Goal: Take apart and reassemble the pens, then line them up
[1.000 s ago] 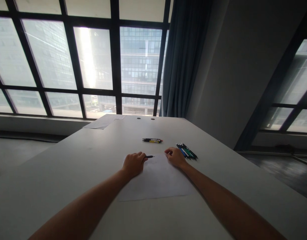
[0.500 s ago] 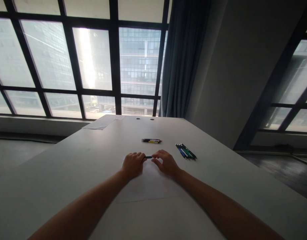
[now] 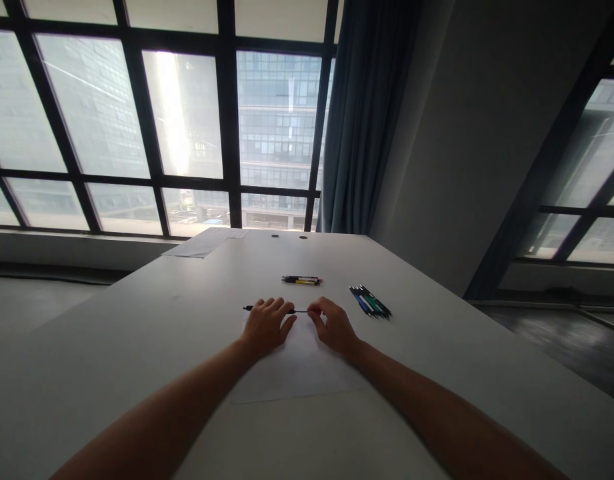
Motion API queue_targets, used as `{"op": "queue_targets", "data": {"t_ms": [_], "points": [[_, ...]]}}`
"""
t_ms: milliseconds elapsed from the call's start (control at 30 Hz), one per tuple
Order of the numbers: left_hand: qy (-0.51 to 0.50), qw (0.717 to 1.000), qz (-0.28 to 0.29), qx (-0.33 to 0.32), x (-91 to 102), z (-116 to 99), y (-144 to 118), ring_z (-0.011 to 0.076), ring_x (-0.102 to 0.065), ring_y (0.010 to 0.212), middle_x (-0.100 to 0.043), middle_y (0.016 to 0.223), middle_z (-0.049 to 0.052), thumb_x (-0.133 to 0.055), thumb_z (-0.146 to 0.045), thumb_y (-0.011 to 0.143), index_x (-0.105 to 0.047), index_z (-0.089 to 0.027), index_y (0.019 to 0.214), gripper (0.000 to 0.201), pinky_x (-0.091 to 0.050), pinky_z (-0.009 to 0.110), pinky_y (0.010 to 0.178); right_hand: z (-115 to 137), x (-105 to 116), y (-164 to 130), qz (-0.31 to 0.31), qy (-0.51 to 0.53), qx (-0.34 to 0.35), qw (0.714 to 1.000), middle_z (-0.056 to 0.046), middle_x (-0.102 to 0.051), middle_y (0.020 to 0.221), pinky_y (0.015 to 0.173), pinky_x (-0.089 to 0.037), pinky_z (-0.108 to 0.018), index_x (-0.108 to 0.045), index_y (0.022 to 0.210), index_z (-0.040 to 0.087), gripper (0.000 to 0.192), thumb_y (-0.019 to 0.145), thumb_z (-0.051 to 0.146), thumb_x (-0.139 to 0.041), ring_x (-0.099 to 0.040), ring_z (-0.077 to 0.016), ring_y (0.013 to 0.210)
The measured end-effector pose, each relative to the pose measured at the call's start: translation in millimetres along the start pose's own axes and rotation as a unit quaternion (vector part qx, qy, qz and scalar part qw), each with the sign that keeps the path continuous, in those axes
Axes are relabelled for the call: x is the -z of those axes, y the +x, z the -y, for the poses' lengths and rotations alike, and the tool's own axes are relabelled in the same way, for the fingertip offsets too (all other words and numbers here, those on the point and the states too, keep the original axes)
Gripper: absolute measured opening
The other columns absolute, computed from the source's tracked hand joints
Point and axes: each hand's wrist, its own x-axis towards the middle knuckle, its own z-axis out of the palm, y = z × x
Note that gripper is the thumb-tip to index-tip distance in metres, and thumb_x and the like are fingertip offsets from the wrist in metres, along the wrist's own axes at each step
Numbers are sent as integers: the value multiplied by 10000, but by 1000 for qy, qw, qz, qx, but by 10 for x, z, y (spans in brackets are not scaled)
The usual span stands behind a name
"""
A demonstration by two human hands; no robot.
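A thin black pen (image 3: 299,311) lies across the far edge of a white sheet of paper (image 3: 297,373) on the pale table (image 3: 137,333). My left hand (image 3: 267,325) rests flat over the pen's middle with its fingers stretched out. The pen's left end shows beyond those fingers. My right hand (image 3: 333,325) pinches the pen's right end between thumb and fingertips. Both forearms reach in from the bottom of the view.
A small bundle of black and yellow pens (image 3: 301,281) lies farther back. Several blue and green pens (image 3: 371,302) lie to the right of my right hand. Loose sheets (image 3: 207,243) sit at the far left corner, near the window. A dark curtain (image 3: 367,113) hangs behind.
My right hand moved left from the blue and green pens to the black pen's tip and pinched it. My left hand opened out, and the pen now sticks out past it on the left.
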Motion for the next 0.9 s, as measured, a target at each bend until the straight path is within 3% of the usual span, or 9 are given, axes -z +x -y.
{"op": "queue_targets", "data": {"t_ms": [100, 300, 600, 900], "points": [[8, 1000, -1, 17, -10, 2, 6, 212, -595, 838, -649, 909, 64, -349, -459, 968, -606, -192, 941, 372, -394, 347, 735, 27, -3, -7, 18, 9, 20, 1000, -28, -596, 796, 685, -436, -269, -578, 840, 188, 82, 885, 187, -509, -551, -148, 717], [14, 1000, 9, 2, -33, -11, 19, 183, -603, 775, -661, 843, 55, -323, -438, 982, -605, -187, 876, 393, -373, 318, 699, 37, -2, 0, 23, -5, 10, 1000, -32, -606, 790, 666, -428, -263, -574, 826, 190, 82, 870, 164, -510, -546, -148, 698], [15, 1000, 12, 5, -37, -31, 20, 175, -611, 757, -664, 824, 55, -346, -411, 977, -609, -184, 870, 363, -380, 305, 691, 9, -22, 2, 19, -38, -36, 998, -24, -625, 772, 651, -414, -257, -586, 819, 194, 71, 835, 149, -534, -555, -147, 684], [8, 998, 0, 59, -60, 59, 29, 173, -620, 768, -674, 869, 51, -335, -349, 982, -604, -193, 938, 314, -396, 301, 707, -155, 1, -1, -29, -35, -92, 995, -17, -615, 745, 634, -427, -253, -577, 802, 194, 63, 843, 193, -529, -558, -144, 658]]}}
